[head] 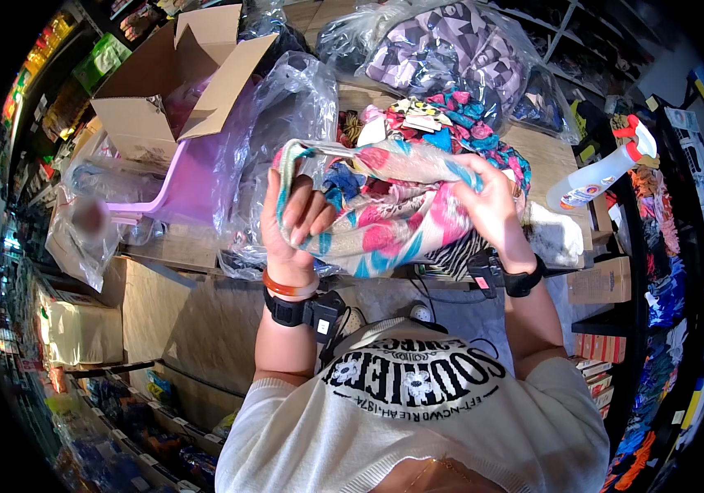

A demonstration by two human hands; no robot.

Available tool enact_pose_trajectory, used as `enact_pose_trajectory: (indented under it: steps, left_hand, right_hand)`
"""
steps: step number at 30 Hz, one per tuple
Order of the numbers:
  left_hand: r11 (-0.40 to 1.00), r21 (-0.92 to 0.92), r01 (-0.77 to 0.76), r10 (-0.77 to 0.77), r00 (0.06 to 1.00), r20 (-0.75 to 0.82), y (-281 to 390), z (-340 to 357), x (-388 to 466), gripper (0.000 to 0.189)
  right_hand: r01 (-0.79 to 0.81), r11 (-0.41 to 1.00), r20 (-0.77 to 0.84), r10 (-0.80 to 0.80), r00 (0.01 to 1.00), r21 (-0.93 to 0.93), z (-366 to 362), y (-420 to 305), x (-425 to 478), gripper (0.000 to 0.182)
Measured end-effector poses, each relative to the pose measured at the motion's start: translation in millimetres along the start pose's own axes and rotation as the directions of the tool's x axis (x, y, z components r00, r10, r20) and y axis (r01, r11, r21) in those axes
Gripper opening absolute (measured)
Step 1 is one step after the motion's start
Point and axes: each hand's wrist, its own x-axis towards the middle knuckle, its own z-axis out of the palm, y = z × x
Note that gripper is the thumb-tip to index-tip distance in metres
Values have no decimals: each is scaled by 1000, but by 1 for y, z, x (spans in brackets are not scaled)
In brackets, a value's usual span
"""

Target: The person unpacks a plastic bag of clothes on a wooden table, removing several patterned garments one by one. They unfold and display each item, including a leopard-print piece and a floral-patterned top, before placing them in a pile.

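Observation:
A white cloth with pink and teal patches (382,237) is stretched between my two hands above the table. My left hand (299,212) is inside a loop of it at the left, fingers curled, with the edge of the fabric running around the hand. At the right, my right hand (490,197) pinches the upper edge between thumb and fingers. Beneath and behind the cloth lies a pile of crumpled, multicoloured fabric pieces (481,132), some with white tags. A zebra-striped piece (459,256) hangs near the table's front edge, partly hidden by the cloth.
An open cardboard box (136,117) stands at the back left by a lilac plastic bin (194,179) and clear plastic bags (293,92). Bagged patterned fabric (438,46) lies behind. At the right are a spray bottle (592,179) and a white cloth (552,234). Stocked shelves flank the table.

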Motion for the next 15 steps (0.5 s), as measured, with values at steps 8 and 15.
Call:
enact_pose_trajectory:
  steps: [8,15]
  left_hand:
    - [1000,-6,14,-13,992,125,0,-8,-3,49]
    - [997,-52,50,-44,993,109,-7,-7,-9,56]
  right_hand:
    - [-238,500,235,69,969,833,-1,-2,-8,33]
    - [-388,19,387,-137,912,921,4,17,-12,48]
